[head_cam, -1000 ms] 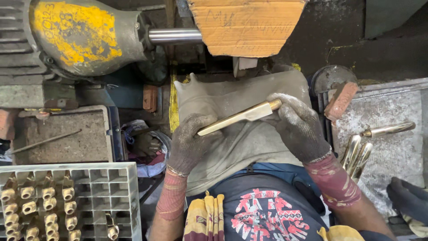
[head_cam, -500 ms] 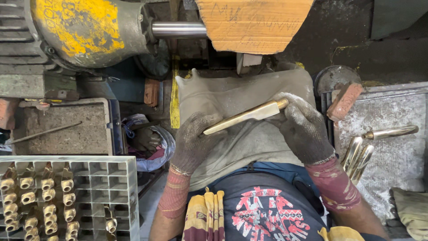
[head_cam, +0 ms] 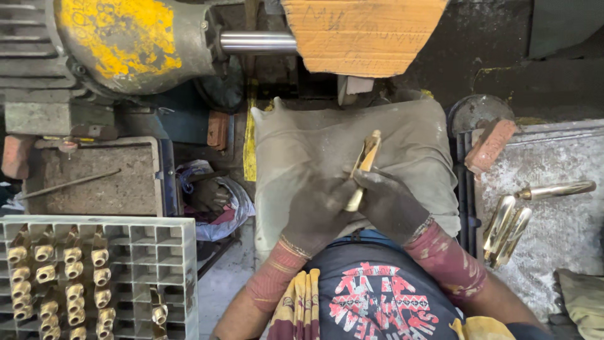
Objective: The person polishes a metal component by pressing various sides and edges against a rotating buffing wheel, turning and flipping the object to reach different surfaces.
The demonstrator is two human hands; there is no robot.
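Seemingly both gloved hands, left hand [head_cam: 318,214] and right hand [head_cam: 390,204], fingers closed around 1 brass piece [head_cam: 363,165]

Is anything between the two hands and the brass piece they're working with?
Nothing visible. The left hand and right hand, both coated in dark grime, meet directly on the lower end of the brass piece, which points up over the grey cloth.

Left hand [head_cam: 318,214], right hand [head_cam: 390,204] closed together
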